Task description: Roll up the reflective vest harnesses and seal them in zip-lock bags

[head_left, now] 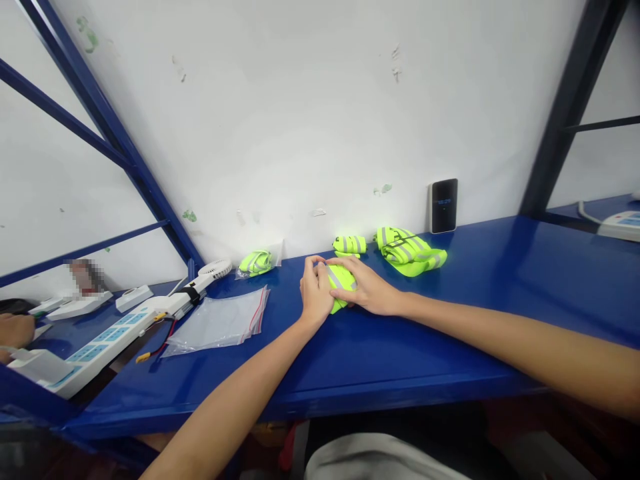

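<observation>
Between my two hands is a bundled neon-yellow reflective strap (pixel 342 277) with grey stripes, low over the blue shelf. My left hand (pixel 316 292) closes on its left side, fingers curled around it. From the right, my right hand (pixel 369 287) grips it with the thumb across the front. The palms and fingers hide part of the bundle. Just behind my hands lies a smaller rolled neon strap (pixel 350 245). Farther right is a larger loose neon bundle (pixel 407 251). A bagged neon bundle (pixel 256 263) sits to the left near the wall.
Clear zip bags (pixel 217 323) lie stacked on the left of the blue shelf (pixel 390 360). Beside them are a white power strip (pixel 107 343), a small fan (pixel 216 269) and a wire with yellow connectors (pixel 144 357). A black-fronted device (pixel 443 206) leans at the wall. Another person's hand (pixel 17 331) shows far left.
</observation>
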Available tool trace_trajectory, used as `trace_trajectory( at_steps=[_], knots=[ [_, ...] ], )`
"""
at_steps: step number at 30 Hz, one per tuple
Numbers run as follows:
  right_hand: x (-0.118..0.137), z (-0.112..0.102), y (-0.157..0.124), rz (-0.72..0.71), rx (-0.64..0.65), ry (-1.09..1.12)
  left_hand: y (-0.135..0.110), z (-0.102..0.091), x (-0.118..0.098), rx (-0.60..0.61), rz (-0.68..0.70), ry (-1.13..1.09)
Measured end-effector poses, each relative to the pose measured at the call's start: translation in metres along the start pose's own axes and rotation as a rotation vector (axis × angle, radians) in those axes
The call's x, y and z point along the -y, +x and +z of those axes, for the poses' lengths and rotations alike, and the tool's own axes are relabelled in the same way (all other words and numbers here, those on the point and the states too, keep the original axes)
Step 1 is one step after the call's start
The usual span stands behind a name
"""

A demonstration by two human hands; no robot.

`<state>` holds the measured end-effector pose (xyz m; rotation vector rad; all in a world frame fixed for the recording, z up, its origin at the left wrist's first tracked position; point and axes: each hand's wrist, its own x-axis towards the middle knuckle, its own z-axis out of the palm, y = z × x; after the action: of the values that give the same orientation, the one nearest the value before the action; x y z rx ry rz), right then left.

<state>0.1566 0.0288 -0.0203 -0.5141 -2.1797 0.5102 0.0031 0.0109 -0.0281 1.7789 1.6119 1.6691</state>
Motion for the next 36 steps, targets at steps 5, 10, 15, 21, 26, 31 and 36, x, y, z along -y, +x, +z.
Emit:
trace_trajectory(
  at_steps=[5,10,15,21,26,31,36],
  knots=[
    [-0.003,-0.008,-0.001,-0.051,0.063,-0.076,-0.003,0.001,-0.003,-0.016,0.058,0.036],
    [-0.002,-0.006,-0.002,-0.048,-0.03,-0.082,-0.003,0.001,-0.004,0.018,0.057,-0.022],
    [-0.002,-0.006,-0.001,0.019,-0.133,0.011,-0.002,-0.007,-0.002,0.109,0.046,-0.273],
    [0.0,-0.011,0.001,0.211,-0.197,0.146,0.002,-0.017,0.0,0.403,0.048,-0.505],
    [0.003,-0.012,0.0,0.256,-0.204,0.209,0.008,-0.016,0.004,0.467,-0.021,-0.582],
    [0.003,-0.015,-0.004,0.192,-0.181,0.176,0.008,-0.019,0.002,0.477,0.015,-0.548],
    [0.002,-0.016,-0.007,0.19,-0.146,0.127,0.008,-0.021,0.004,0.486,0.057,-0.488]
  ],
)
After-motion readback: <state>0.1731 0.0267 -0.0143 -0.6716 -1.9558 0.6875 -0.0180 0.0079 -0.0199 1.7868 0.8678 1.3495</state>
